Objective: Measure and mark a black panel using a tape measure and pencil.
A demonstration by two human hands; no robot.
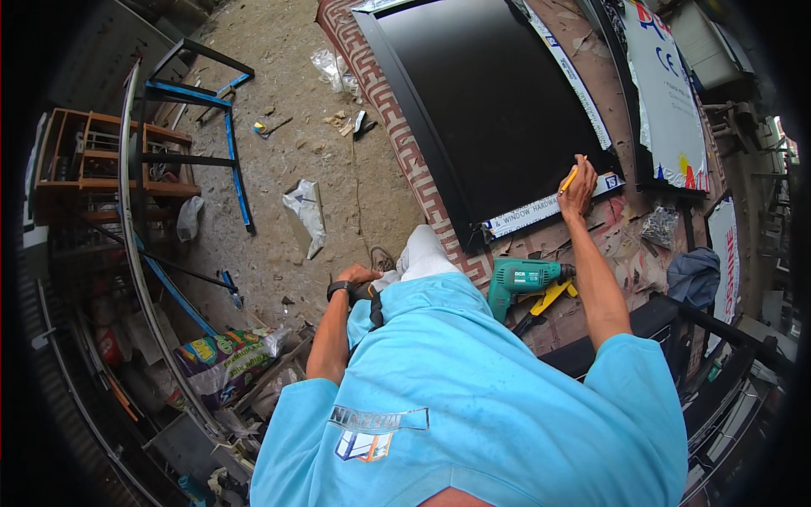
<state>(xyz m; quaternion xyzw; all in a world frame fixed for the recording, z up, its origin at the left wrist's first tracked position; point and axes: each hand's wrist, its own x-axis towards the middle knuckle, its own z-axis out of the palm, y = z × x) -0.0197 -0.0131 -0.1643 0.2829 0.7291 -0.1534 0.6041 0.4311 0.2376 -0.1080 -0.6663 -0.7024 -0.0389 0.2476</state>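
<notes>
My right hand grips a yellow pencil near the lower right corner of a large black panel. The panel lies in a dark frame whose edges carry white printed protective tape. My left hand rests low by my left hip and thigh, with a dark band on its wrist; its fingers are mostly hidden. Between my body and the panel lies a green power drill, beside a yellow-and-black hand tool.
The panel rests on a surface with a patterned brown covering. Another film-covered panel lies to its right, near a bag of small hardware and a blue-grey cloth. A black-and-blue metal frame stands left on the dirt floor.
</notes>
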